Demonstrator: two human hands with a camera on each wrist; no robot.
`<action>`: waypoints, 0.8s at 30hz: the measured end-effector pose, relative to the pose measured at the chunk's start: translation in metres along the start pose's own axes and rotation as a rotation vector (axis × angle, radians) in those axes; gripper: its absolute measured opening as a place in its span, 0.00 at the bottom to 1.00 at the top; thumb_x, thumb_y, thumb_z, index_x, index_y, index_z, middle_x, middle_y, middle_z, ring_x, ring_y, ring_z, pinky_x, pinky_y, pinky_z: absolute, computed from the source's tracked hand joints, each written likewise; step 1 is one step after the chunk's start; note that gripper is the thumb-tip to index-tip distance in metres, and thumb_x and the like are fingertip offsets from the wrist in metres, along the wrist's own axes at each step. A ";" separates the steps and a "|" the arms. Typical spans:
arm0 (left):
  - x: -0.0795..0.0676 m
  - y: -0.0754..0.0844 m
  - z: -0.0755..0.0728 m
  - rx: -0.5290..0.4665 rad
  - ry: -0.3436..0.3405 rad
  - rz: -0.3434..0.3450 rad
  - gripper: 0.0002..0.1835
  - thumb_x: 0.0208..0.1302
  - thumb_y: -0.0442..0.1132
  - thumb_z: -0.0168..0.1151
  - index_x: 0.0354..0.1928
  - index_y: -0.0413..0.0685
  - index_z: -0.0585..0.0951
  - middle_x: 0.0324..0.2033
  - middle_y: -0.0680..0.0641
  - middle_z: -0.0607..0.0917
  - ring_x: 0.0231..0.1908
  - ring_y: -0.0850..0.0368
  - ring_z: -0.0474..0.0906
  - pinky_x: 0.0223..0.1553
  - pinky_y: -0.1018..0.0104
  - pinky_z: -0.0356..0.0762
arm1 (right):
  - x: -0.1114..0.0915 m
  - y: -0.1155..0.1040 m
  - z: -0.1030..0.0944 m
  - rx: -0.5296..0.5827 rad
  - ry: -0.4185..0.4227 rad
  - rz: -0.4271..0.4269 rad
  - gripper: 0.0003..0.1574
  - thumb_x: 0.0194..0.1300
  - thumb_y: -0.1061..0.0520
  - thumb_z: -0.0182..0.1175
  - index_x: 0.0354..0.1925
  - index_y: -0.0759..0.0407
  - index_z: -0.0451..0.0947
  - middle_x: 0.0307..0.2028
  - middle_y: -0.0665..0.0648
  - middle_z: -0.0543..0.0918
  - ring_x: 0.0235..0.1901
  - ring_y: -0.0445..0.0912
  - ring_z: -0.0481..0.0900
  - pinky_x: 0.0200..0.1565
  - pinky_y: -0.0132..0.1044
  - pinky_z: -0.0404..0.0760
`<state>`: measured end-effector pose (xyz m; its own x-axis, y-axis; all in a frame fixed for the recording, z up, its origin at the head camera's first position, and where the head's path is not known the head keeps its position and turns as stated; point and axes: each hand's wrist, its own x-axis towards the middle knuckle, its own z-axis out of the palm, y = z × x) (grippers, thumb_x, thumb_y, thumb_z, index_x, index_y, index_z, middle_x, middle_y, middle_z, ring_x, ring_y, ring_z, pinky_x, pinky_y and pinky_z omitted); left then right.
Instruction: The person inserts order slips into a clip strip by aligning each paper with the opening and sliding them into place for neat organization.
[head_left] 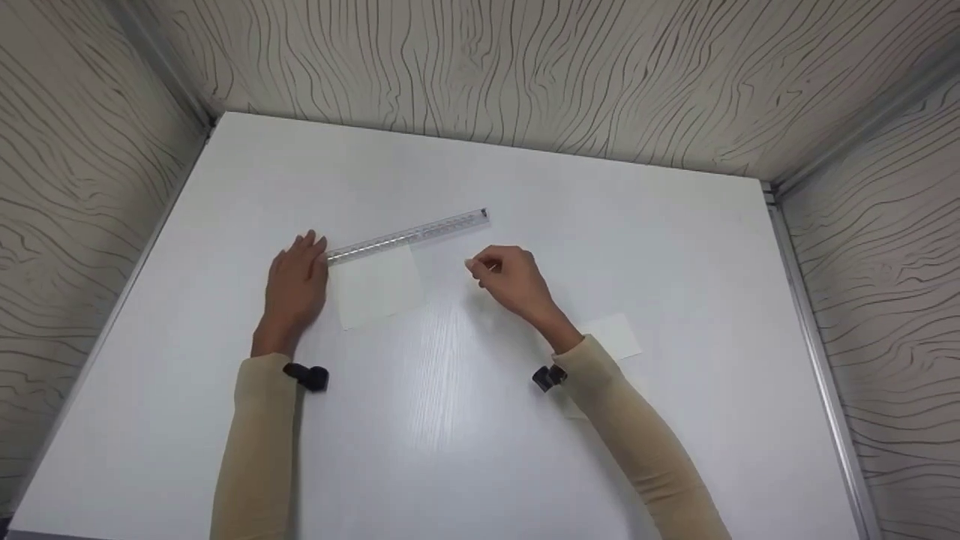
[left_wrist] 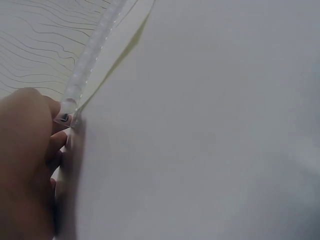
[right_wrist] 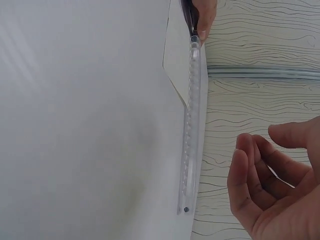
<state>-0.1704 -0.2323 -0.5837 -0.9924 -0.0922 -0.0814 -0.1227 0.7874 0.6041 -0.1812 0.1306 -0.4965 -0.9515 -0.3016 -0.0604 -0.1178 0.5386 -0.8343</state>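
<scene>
Two beige sleeves [head_left: 630, 435] are seen nearest, at five and seven o'clock, a black wrist camera [head_left: 315, 377] worn on each. Second pale sheet [head_left: 616, 337] is partly covered by the right arm, about four o'clock. Right hand [head_left: 514, 281] is held near centre, fingers loosely curled, gap left at thumb, nothing gripped. Left hand [head_left: 298, 281] is rested at nine o'clock on the white table [head_left: 480, 465], fingers extended, ruler's end touched; no firm grip can be made out. Pale sheet [head_left: 379, 289] is placed between the hands; clear ruler [head_left: 442, 227] is set along its twelve o'clock edge, free end pointed toward two; overlap cannot be told. Judged done: ruler is lined up, one end steadied. Judged left: no line is made out on the sheet, free end is unheld. Grain-patterned panel [head_left: 487, 75] is seen farthest, twelve o'clock.
</scene>
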 end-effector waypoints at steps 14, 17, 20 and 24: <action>0.003 0.006 -0.007 -0.068 -0.062 -0.059 0.32 0.85 0.55 0.30 0.83 0.52 0.59 0.85 0.49 0.53 0.86 0.47 0.40 0.89 0.47 0.33 | -0.034 0.022 -0.039 0.004 -0.006 -0.002 0.12 0.76 0.50 0.64 0.45 0.57 0.89 0.40 0.63 0.91 0.36 0.46 0.88 0.38 0.36 0.85; 0.003 0.006 -0.006 -0.055 -0.068 -0.048 0.32 0.85 0.55 0.30 0.83 0.52 0.59 0.85 0.48 0.52 0.86 0.46 0.40 0.89 0.47 0.32 | -0.039 0.028 -0.047 -0.006 0.007 0.007 0.12 0.76 0.50 0.64 0.45 0.56 0.89 0.39 0.61 0.91 0.36 0.47 0.89 0.37 0.35 0.86; 0.003 0.004 -0.006 -0.036 -0.068 -0.033 0.32 0.85 0.55 0.30 0.83 0.51 0.59 0.85 0.47 0.53 0.86 0.45 0.40 0.89 0.46 0.33 | -0.044 0.034 -0.051 -0.025 0.003 0.014 0.14 0.77 0.50 0.64 0.47 0.58 0.89 0.40 0.61 0.91 0.37 0.49 0.89 0.38 0.36 0.85; 0.001 0.001 -0.007 0.005 -0.065 -0.002 0.33 0.86 0.56 0.29 0.83 0.50 0.59 0.85 0.46 0.54 0.86 0.44 0.42 0.89 0.44 0.36 | -0.052 0.040 -0.056 -0.054 -0.017 0.020 0.15 0.77 0.50 0.63 0.49 0.60 0.88 0.43 0.62 0.91 0.39 0.50 0.89 0.40 0.38 0.83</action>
<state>-0.1715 -0.2362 -0.5774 -0.9895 -0.0544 -0.1337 -0.1245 0.7901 0.6002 -0.1519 0.2117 -0.4964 -0.9489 -0.3034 -0.0870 -0.1139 0.5862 -0.8021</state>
